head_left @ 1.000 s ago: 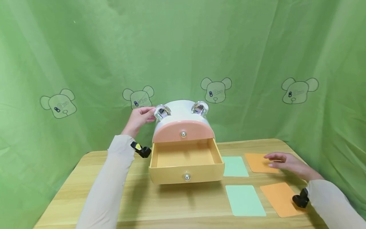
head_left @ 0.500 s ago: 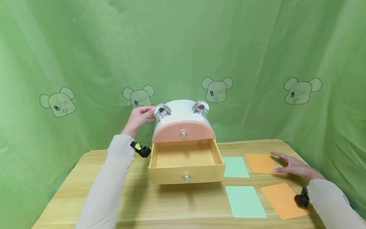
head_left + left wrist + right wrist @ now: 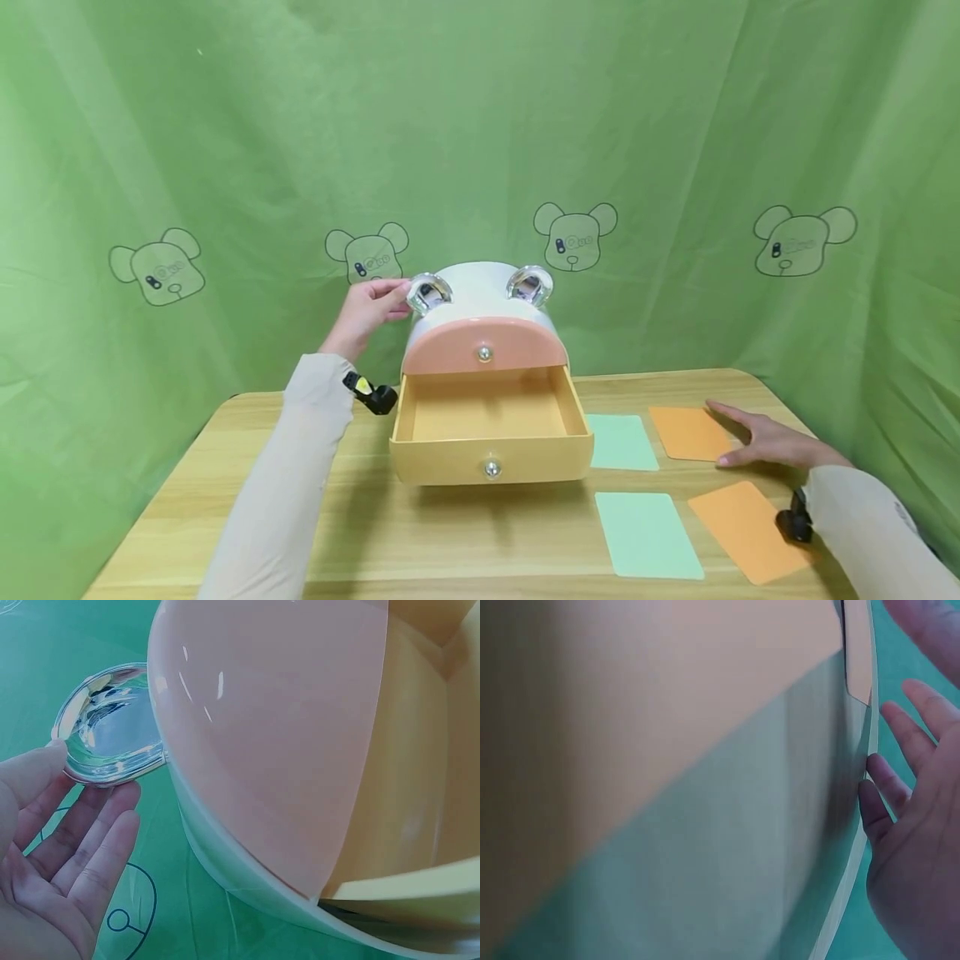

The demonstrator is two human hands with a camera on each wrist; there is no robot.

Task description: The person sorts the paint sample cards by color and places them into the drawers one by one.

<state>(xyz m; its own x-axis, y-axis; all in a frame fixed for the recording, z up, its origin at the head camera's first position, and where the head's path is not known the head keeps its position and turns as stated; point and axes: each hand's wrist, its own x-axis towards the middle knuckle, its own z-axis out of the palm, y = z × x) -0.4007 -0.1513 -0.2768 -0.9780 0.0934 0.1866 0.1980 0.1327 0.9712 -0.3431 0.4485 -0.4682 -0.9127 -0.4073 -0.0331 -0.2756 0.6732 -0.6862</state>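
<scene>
A white desktop drawer box (image 3: 480, 287) with two shiny silver ears stands at the middle of the table. My left hand (image 3: 360, 314) pinches the rim of its left ear (image 3: 112, 724), thumb in front and fingers behind. Below the pink upper drawer (image 3: 450, 348), which is closed, the yellow lower drawer (image 3: 450, 461) is pulled out with a bare inside. My right hand (image 3: 780, 442) holds nothing; its thumb and forefinger are spread beside the right edge of the far orange card (image 3: 686, 433).
Two pale green cards, the far one (image 3: 622, 442) and the near one (image 3: 649, 535), lie right of the box. A near orange card (image 3: 746, 529) lies under the right wrist camera (image 3: 795, 518). A green curtain (image 3: 450, 125) hangs behind the wooden table (image 3: 225, 467).
My right hand has drawn back slightly to the right from over the far orange card, and its thumb and forefinger have spread apart. My left hand stays on the ear.
</scene>
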